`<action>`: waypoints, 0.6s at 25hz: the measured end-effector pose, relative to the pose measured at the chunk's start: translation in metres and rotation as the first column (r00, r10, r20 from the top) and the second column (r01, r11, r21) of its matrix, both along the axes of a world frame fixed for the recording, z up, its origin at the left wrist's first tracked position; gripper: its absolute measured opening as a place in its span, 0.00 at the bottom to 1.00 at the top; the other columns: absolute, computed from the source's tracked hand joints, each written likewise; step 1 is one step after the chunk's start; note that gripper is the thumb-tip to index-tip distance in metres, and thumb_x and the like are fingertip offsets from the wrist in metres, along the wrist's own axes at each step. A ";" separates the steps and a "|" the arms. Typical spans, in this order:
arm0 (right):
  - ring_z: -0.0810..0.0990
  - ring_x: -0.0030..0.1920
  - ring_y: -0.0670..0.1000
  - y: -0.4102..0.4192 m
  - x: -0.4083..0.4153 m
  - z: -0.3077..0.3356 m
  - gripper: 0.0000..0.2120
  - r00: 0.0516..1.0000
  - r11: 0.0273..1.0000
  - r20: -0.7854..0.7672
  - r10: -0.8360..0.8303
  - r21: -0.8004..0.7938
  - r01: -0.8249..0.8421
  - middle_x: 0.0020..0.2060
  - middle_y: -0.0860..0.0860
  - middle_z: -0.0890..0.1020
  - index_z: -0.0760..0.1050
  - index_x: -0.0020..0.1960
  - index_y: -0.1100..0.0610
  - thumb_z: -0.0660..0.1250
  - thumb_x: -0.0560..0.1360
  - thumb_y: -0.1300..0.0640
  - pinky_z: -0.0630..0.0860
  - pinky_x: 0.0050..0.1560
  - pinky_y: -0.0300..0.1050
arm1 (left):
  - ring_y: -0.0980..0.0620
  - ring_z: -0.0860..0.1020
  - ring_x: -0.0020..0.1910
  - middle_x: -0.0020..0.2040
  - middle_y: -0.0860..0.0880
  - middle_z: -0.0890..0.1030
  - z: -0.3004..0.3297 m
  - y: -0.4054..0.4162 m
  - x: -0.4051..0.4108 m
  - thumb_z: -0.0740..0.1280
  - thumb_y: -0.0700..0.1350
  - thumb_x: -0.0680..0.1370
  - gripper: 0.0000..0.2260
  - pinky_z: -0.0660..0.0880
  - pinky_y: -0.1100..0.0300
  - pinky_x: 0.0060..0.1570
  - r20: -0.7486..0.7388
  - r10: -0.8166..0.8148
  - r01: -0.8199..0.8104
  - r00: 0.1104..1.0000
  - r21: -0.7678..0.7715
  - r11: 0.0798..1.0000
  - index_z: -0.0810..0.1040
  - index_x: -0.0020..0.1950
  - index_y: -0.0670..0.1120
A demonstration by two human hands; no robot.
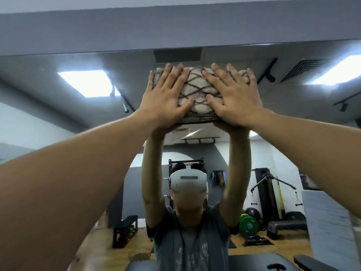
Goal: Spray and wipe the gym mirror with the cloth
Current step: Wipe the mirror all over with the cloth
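Note:
A folded cream cloth (197, 94) with a brown lattice pattern lies flat against the gym mirror (78, 118), just below the mirror's top edge. My left hand (166, 96) presses on the cloth's left half with straight, spread fingers. My right hand (234, 96) presses on its right half the same way. Both arms reach up high. No spray bottle is in view.
A grey wall band (175, 30) runs above the mirror. The mirror reflects me with a headset, ceiling lights, a rack, a green weight plate (249, 224), a cable machine and a wooden floor. A dark padded bench (244, 263) sits at the bottom.

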State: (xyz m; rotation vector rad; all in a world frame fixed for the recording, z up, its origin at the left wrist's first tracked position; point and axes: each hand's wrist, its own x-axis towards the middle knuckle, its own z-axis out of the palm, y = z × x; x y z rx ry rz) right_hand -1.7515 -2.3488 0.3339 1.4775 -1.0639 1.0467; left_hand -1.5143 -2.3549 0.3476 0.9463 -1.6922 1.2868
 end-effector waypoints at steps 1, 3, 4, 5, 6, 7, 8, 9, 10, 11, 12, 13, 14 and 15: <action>0.50 0.85 0.56 -0.001 0.002 0.002 0.35 1.000 1.000 0.015 0.005 -0.009 -0.005 0.86 0.45 0.51 0.45 0.85 0.38 0.43 0.79 0.31 0.42 0.81 0.69 | 0.48 0.42 0.84 0.85 0.51 0.47 0.004 -0.001 0.002 0.46 0.68 0.79 0.37 0.37 0.40 0.80 0.005 -0.010 0.010 1.000 -0.004 1.000 0.46 0.85 0.53; 0.50 0.85 0.55 -0.001 0.005 -0.007 0.34 0.999 0.999 0.026 0.031 -0.012 -0.031 0.86 0.44 0.51 0.46 0.85 0.37 0.44 0.80 0.32 0.42 0.81 0.69 | 0.48 0.42 0.84 0.85 0.51 0.47 -0.005 -0.003 0.006 0.46 0.67 0.80 0.36 0.37 0.40 0.80 -0.001 -0.039 0.039 0.999 -0.020 0.999 0.46 0.85 0.52; 0.50 0.85 0.55 0.000 0.008 -0.016 0.33 0.999 0.999 0.027 0.038 -0.016 -0.037 0.86 0.44 0.52 0.47 0.85 0.37 0.44 0.80 0.33 0.43 0.81 0.69 | 0.48 0.43 0.84 0.85 0.51 0.47 -0.016 -0.004 0.009 0.46 0.66 0.80 0.36 0.38 0.39 0.80 -0.009 -0.049 0.049 0.999 -0.034 0.998 0.46 0.85 0.52; 0.51 0.85 0.55 0.001 0.013 -0.027 0.33 0.999 0.999 0.024 0.039 -0.014 -0.039 0.86 0.44 0.52 0.47 0.85 0.37 0.44 0.80 0.33 0.43 0.81 0.69 | 0.48 0.43 0.84 0.85 0.50 0.47 -0.029 -0.005 0.013 0.46 0.66 0.81 0.36 0.39 0.39 0.80 -0.018 -0.056 0.055 0.998 -0.044 0.997 0.47 0.85 0.51; 0.51 0.85 0.55 0.002 0.018 -0.039 0.34 0.999 0.999 0.023 0.042 -0.007 -0.041 0.85 0.44 0.52 0.48 0.85 0.37 0.45 0.80 0.33 0.43 0.81 0.69 | 0.47 0.44 0.84 0.85 0.50 0.47 -0.042 -0.005 0.018 0.46 0.66 0.81 0.36 0.40 0.39 0.80 -0.023 -0.059 0.058 0.998 -0.047 0.997 0.47 0.85 0.51; 0.51 0.85 0.56 0.004 0.025 -0.052 0.34 0.998 0.999 0.026 0.050 0.000 -0.050 0.85 0.44 0.53 0.49 0.85 0.37 0.45 0.80 0.33 0.43 0.81 0.69 | 0.47 0.44 0.84 0.85 0.50 0.47 -0.057 -0.003 0.024 0.46 0.66 0.81 0.36 0.41 0.39 0.81 -0.022 -0.057 0.056 0.998 -0.045 0.997 0.46 0.85 0.51; 0.52 0.85 0.56 0.005 0.034 -0.068 0.34 0.998 0.998 0.030 0.062 0.004 -0.062 0.85 0.44 0.53 0.50 0.85 0.38 0.46 0.80 0.33 0.44 0.81 0.69 | 0.47 0.44 0.84 0.85 0.49 0.47 -0.073 -0.001 0.032 0.46 0.66 0.81 0.35 0.42 0.38 0.81 -0.023 -0.051 0.050 0.998 -0.040 0.998 0.46 0.85 0.50; 0.52 0.85 0.56 0.007 0.044 -0.084 0.33 0.996 0.997 0.027 0.079 0.007 -0.080 0.85 0.44 0.54 0.51 0.85 0.38 0.47 0.80 0.34 0.44 0.81 0.69 | 0.47 0.43 0.84 0.85 0.49 0.46 -0.091 0.001 0.040 0.46 0.65 0.82 0.35 0.43 0.38 0.81 -0.032 -0.045 0.044 0.998 -0.039 0.998 0.46 0.85 0.50; 0.52 0.85 0.56 0.007 0.053 -0.102 0.33 0.996 0.996 0.017 0.092 0.014 -0.092 0.85 0.44 0.54 0.52 0.85 0.39 0.48 0.81 0.34 0.45 0.81 0.70 | 0.47 0.43 0.84 0.85 0.49 0.46 -0.110 0.003 0.048 0.47 0.65 0.82 0.35 0.44 0.38 0.80 -0.044 -0.041 0.039 0.998 -0.037 0.999 0.46 0.85 0.50; 0.52 0.85 0.57 0.008 0.061 -0.122 0.33 0.995 0.995 0.001 0.098 0.027 -0.098 0.85 0.45 0.54 0.52 0.85 0.39 0.49 0.81 0.34 0.45 0.81 0.70 | 0.47 0.43 0.84 0.85 0.49 0.46 -0.131 0.005 0.056 0.47 0.65 0.82 0.35 0.45 0.38 0.80 -0.053 -0.036 0.034 0.998 -0.035 0.999 0.46 0.85 0.49; 0.52 0.85 0.57 0.008 0.068 -0.141 0.33 0.995 0.995 -0.010 0.097 0.039 -0.097 0.85 0.46 0.54 0.51 0.85 0.40 0.50 0.81 0.35 0.46 0.81 0.71 | 0.47 0.44 0.84 0.85 0.49 0.46 -0.151 0.008 0.064 0.48 0.64 0.82 0.36 0.45 0.37 0.80 -0.054 -0.029 0.028 0.998 -0.033 0.999 0.46 0.85 0.49; 0.52 0.85 0.57 0.009 0.076 -0.160 0.33 0.996 0.994 -0.009 0.094 0.048 -0.094 0.85 0.46 0.54 0.51 0.85 0.41 0.50 0.82 0.35 0.46 0.80 0.71 | 0.47 0.44 0.84 0.85 0.48 0.47 -0.169 0.010 0.072 0.49 0.64 0.82 0.36 0.46 0.37 0.80 -0.045 -0.022 0.021 0.999 -0.027 0.999 0.47 0.85 0.48; 0.51 0.85 0.57 0.009 0.085 -0.179 0.33 0.996 0.995 -0.003 0.088 0.056 -0.087 0.86 0.47 0.53 0.50 0.86 0.41 0.50 0.82 0.35 0.45 0.80 0.71 | 0.46 0.45 0.84 0.85 0.47 0.47 -0.185 0.012 0.081 0.51 0.63 0.81 0.36 0.47 0.37 0.80 -0.032 -0.013 0.013 0.999 -0.017 1.000 0.48 0.85 0.48; 0.50 0.85 0.58 0.009 0.094 -0.196 0.34 0.997 0.995 -0.001 0.078 0.065 -0.078 0.86 0.47 0.52 0.49 0.86 0.41 0.50 0.82 0.35 0.44 0.81 0.71 | 0.46 0.45 0.84 0.85 0.47 0.47 -0.199 0.013 0.091 0.51 0.63 0.81 0.37 0.48 0.36 0.80 -0.019 0.000 0.000 1.000 -0.004 1.000 0.48 0.85 0.47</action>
